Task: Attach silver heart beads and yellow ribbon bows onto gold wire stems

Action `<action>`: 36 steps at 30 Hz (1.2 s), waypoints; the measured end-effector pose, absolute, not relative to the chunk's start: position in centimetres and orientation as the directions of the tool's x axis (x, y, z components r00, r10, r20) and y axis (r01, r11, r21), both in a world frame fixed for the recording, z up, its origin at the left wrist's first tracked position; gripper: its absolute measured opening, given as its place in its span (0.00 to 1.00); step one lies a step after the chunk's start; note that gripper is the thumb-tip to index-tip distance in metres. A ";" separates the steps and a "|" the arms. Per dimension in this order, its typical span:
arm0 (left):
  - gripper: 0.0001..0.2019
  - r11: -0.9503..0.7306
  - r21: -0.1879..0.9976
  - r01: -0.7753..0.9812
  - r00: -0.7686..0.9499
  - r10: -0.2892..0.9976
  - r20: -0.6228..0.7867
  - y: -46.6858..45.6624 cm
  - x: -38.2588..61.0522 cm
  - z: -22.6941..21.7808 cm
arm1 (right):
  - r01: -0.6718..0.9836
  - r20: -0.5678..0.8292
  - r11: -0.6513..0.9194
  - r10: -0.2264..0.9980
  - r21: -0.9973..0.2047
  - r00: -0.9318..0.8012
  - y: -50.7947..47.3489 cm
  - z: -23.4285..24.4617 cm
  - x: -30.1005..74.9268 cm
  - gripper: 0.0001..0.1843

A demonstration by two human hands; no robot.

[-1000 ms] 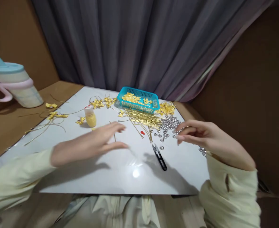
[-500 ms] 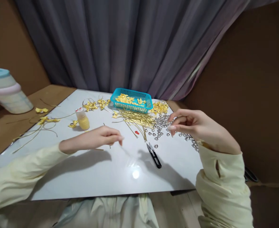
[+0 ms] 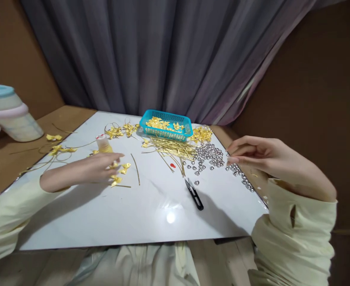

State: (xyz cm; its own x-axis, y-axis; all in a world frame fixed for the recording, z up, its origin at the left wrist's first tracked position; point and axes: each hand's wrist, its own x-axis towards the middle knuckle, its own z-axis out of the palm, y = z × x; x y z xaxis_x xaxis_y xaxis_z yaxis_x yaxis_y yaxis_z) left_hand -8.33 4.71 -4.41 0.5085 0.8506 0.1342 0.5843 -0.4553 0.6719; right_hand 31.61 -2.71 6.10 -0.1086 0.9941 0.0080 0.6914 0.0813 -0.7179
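My left hand [image 3: 87, 170] hovers at the left of the white table, fingers extended and apart, somewhat blurred. Beneath and beside its fingertips lie several small yellow ribbon bows [image 3: 125, 168]. Just behind it stands a yellow bottle [image 3: 104, 146] with a whitish top, its lower part covered by the hand. At the right, my right hand [image 3: 254, 153] has thumb and fingers brought together around a small silver heart-shaped gem [image 3: 227, 155]. A pile of similar silver gems [image 3: 210, 154] lies left of these fingertips, and more are scattered below them.
Black thread snips [image 3: 195, 195] lie mid-table, points away from me. Behind are gold twist ties [image 3: 173, 147], a blue basket [image 3: 187, 131] of yellow bows, and loose bows [image 3: 201, 134]. Finished-looking bows with cords [image 3: 62, 150] lie left, near a large cup [image 3: 20, 123].
My left hand has moved left from mid-table, toward the bottle, uncovering several small yellow bows. My right hand has moved right, away from the main gem pile.
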 end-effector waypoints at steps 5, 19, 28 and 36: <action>0.41 -0.464 0.732 0.499 0.738 0.670 -0.078 2.8 -0.2 -0.1 | 0.644 0.070 0.255 0.952 -0.722 -0.298 -2.8 6.0 27.9 0.12; 0.18 0.279 0.960 -0.007 0.967 0.245 -0.064 3.3 8.3 -2.3 | 0.701 0.305 0.423 0.905 -0.575 -0.296 -2.3 4.5 28.1 0.04; 0.21 0.288 0.955 -0.064 0.888 0.454 -0.077 3.1 6.1 -2.1 | 0.509 0.440 0.278 0.868 -0.815 0.231 -3.4 0.5 27.7 0.05; 0.22 0.115 0.990 -0.081 0.776 0.631 -0.010 3.3 5.0 -2.1 | 0.568 0.596 0.313 0.683 -0.761 0.423 -2.9 -2.1 27.7 0.03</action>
